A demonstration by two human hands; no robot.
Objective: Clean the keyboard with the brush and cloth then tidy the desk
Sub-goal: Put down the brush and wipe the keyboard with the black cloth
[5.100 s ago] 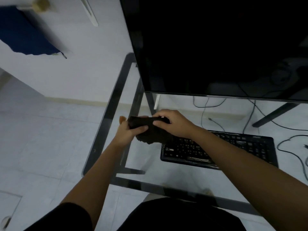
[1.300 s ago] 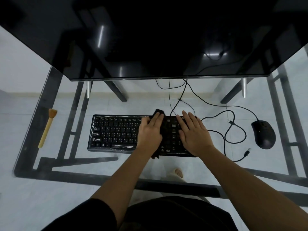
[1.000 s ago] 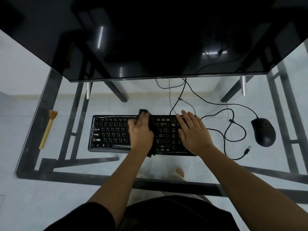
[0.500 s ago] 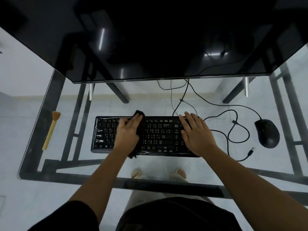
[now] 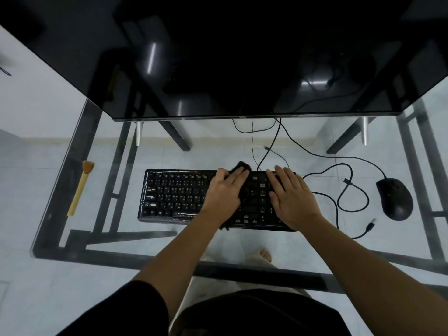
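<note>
Black sleeve [image 5: 116,311]: covers the left upper arm at the bottom edge. Both forearms are bare and reach forward over the desk.
Desk [image 5: 254,275]: clear glass top on a dark metal frame, with pale floor tiles showing through.
Foot [image 5: 265,254]: toes seen through the glass, just past the front rail.
Left hand [image 5: 225,192]: flat, palm down, fingers straight and close together. It presses on the cloth at the middle-right of the keyboard.
Cloth [image 5: 242,166]: dark and bunched under the left hand. One lump sticks out past the fingertips at the keyboard's far edge, and a scrap shows below the wrist at the near edge.
Right hand [image 5: 293,200]: flat, palm down, fingers straight and slightly spread. It rests on the right end of the keyboard, near the left hand but not touching it, and holds nothing.
Keyboard [image 5: 177,195]: black and glossy, lying square to the desk front at centre. The left half of the keys is uncovered.
Brush [image 5: 80,187]: wooden handle with tan bristles pointing away, lying alone near the left frame rail, well apart from the keyboard.
Mouse [image 5: 395,198]: black, to the right of the keyboard and apart from it.
Cables [image 5: 349,190]: black loops between keyboard and mouse. One loose plug end [image 5: 371,225] lies near the mouse.
Monitor [image 5: 218,57]: large dark screen filling the far side, with its lower edge above the keyboard. Faint reflections show on it and its legs stand on the glass.
</note>
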